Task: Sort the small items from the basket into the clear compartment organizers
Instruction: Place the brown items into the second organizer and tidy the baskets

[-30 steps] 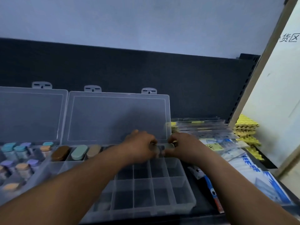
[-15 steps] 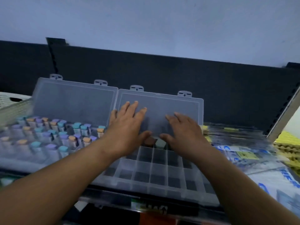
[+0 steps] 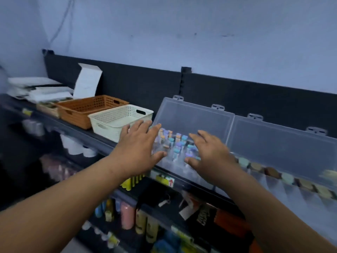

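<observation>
Left hand (image 3: 138, 152) and right hand (image 3: 212, 156) spread over vial-filled organizer (image 3: 193, 121), white basket (image 3: 120, 119) beside

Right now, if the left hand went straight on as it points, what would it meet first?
Probably the white basket just beyond the left hand, though the clear lid stands close beside it and depth is unclear.

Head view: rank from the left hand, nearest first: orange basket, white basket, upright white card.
1. white basket, closest, by the left hand.
2. orange basket, next along to the left.
3. white card, behind the orange basket, farthest back.
</observation>
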Tool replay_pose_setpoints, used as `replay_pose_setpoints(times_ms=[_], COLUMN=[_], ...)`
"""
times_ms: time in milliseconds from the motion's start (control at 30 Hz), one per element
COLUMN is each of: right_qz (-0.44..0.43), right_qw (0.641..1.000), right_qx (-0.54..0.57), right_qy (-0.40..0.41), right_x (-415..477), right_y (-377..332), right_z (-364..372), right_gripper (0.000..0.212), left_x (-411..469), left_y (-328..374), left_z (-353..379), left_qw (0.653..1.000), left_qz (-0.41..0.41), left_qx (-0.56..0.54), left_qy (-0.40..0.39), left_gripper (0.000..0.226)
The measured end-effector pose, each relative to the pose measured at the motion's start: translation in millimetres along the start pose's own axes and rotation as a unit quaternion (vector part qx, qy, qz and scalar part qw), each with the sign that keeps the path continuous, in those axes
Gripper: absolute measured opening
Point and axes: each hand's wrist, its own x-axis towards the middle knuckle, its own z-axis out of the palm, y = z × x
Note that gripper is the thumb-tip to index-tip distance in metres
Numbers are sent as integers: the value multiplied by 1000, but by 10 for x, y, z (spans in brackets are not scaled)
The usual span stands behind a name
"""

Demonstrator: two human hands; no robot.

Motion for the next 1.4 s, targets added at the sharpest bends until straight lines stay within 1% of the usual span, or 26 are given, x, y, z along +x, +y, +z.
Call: replay_pose_setpoints(times_ms=[67,300,433,600,833,967,1200,1400], right_qz=[-17,-77,-105,-138,-165,-175,-194,-171], right_qw=[1000,997,994,989,983,979,976,979], right_qx=[1,27,40,47,82,99,93,82], right_qy=[-12,-7,-8,-13,-16,-20,-38,-70], right_x=[86,384,630,1043,1927,2645,3814,4628], right_y=[-435,-1750,-2290,-2774,-3254,-3517,-3931,-4297], right_z=[40,242,334,471,740,915,1097,1278], right_gripper=[75,73,74,73,72,74,74,69], left_x=[-209,-801,-926,-917,-545,-122,573,1103], left_y=[-432,-1738,-2266,-2833,-3600,-4130,-5028,-5782], left_z=[-149,-535,-627,-579,-391,-268,7,298], left_qw=[1000,997,995,991,987,985,981,981], left_qz=[-14,-62,-92,-130,-159,-171,-194,-184], left_qx=[4,40,37,34,37,31,-1,-52], left_qy=[4,-5,-8,-8,-14,-7,8,-19], left_gripper=[82,80,80,83,83,83,82,79])
